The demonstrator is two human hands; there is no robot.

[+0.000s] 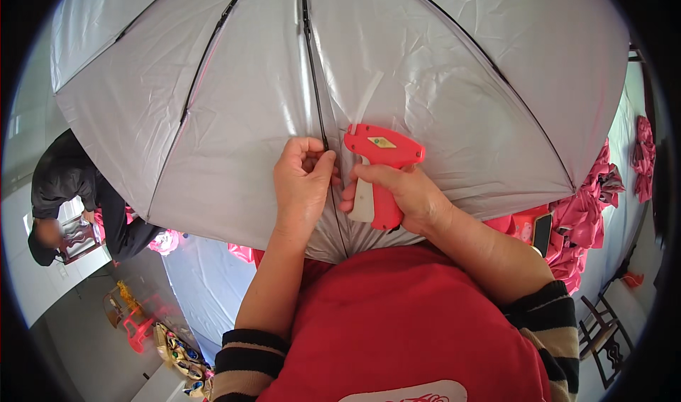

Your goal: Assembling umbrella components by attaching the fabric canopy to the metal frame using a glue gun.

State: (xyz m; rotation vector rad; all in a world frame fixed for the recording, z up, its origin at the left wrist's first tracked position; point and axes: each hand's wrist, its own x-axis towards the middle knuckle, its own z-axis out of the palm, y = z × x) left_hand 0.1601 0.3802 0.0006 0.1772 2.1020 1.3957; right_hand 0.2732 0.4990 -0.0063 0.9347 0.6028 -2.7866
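An opened umbrella [425,90] spreads before me, its silver-grey inner side and black ribs facing me. My right hand [397,189] is wrapped round the handle of a red tagging gun [386,144] with a white trigger. A strip of pale plastic fasteners [369,97] sticks up from the gun's top. Close by on the left, my left hand [305,179] pinches at the middle rib [313,69], fingers closed on it. Whether those fingertips also hold cloth or a fastener is hidden. The gun's nose points left toward the left hand, just apart from it.
Bundles of pink folded cloth [578,225] lie at the right, beside a dark phone-like object [542,233]. At the left a person in black [67,179] bends over something. A pale blue table surface [213,281] shows below the umbrella, with a red plastic chair [136,331] farther left.
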